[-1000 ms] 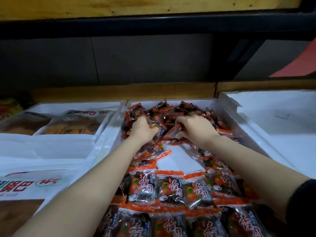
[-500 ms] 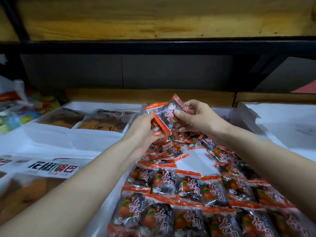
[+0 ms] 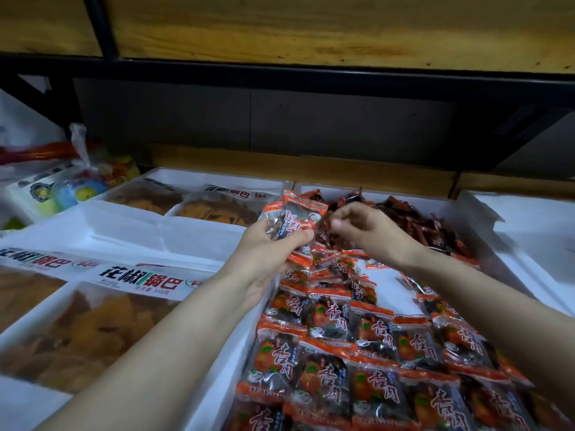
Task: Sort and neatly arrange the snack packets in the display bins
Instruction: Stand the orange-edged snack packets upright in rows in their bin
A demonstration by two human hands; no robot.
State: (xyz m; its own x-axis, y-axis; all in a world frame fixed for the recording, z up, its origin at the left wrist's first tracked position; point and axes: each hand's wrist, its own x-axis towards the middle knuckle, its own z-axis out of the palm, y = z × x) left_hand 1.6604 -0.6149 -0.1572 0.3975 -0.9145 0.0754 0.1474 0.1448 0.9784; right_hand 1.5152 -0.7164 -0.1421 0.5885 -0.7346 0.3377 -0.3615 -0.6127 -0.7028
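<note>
Above the white foam display bin (image 3: 239, 346), your left hand (image 3: 267, 247) gripped a small stack of red-and-black plastic snack packets (image 3: 295, 214), and your right hand (image 3: 367, 234) pinched a single dark packet (image 3: 323, 233) beside it. Neat packet rows (image 3: 373, 337) at the bin's near end read "杏肉" in white; a loose heap (image 3: 420, 222) filled its far end. Four clear bags of orange crisps (image 3: 93, 331) lay left, the nearest label reading "花椒锅巴".

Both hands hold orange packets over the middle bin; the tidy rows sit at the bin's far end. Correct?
No. The head view shows the tidy rows at the bin's near end. The left hand and right hand do hold orange packets over it.
</note>
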